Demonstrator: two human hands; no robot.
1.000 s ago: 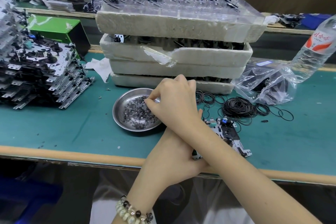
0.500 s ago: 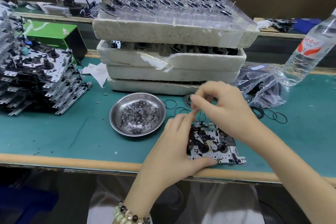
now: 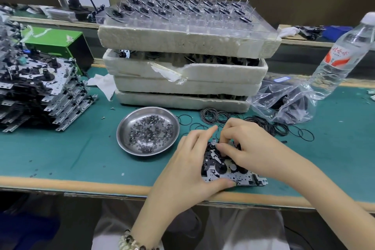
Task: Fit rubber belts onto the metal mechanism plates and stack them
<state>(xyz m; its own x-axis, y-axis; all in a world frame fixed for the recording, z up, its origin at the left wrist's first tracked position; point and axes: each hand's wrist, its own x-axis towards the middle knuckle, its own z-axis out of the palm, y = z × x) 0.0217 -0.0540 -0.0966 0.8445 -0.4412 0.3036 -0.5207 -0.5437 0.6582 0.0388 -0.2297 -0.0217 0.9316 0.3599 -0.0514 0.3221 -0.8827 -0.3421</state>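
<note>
Off the green-topped table (image 3: 60, 148), the perforated silver metal mechanism plate (image 3: 239, 178), laid just inside the near edge, could be pushed if pressed unevenly; it is laid spindles up, long axis roughly along that edge; its left end is gripped by the left hand (image 3: 182, 168); the right hand (image 3: 249, 148) is curled over its far part, anything pinched being hidden; a thin black rubber belt (image 3: 211, 116) could be flicked off if overstretched.

Bench: your workbench (image 3: 60, 154) has a green top, wooden front edge.
Wall: dark brown wall (image 3: 294, 0) behind far edge.
</note>
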